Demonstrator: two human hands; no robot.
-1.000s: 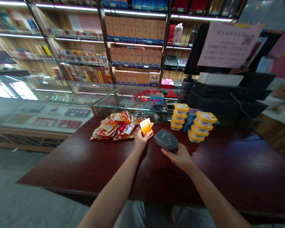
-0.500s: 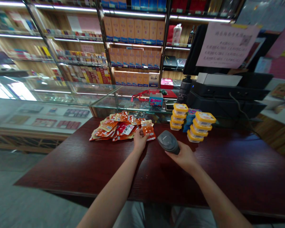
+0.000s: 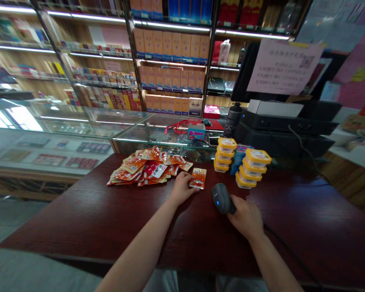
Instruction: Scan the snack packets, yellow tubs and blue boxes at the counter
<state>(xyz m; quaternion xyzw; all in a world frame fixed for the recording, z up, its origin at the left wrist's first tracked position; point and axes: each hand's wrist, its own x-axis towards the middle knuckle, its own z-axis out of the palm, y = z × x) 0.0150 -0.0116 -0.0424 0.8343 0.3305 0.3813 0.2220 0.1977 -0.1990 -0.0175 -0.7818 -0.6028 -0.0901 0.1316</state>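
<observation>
Under the fingertips of my left hand [image 3: 181, 190] is a small orange-and-clear snack packet [image 3: 198, 178], held at its left side against the dark desk. To its left lies a heap of similar orange snack packets [image 3: 134, 167], a red-and-white one among them. My right hand [image 3: 247, 215] is wrapped round the handle of a dark grey barcode scanner [image 3: 221, 198], whose head is raised above the desk to the right of the packet. A blue light shows on the scanner, and its cable trails away to the lower right.
Stacks of yellow-lidded tubs [image 3: 225, 155] [image 3: 252, 168] stand behind the scanner, with blue packages [image 3: 239, 158] between them. A black bottle [image 3: 232, 119], a monitor [image 3: 246, 73] and a dark till machine [image 3: 286, 121] are at the back right. A glass counter [image 3: 158, 125] borders the desk.
The single snack packet has moved right, apart from the heap, with my left hand. My right hand has shifted slightly right and down, turning the scanner; its blue light now shows.
</observation>
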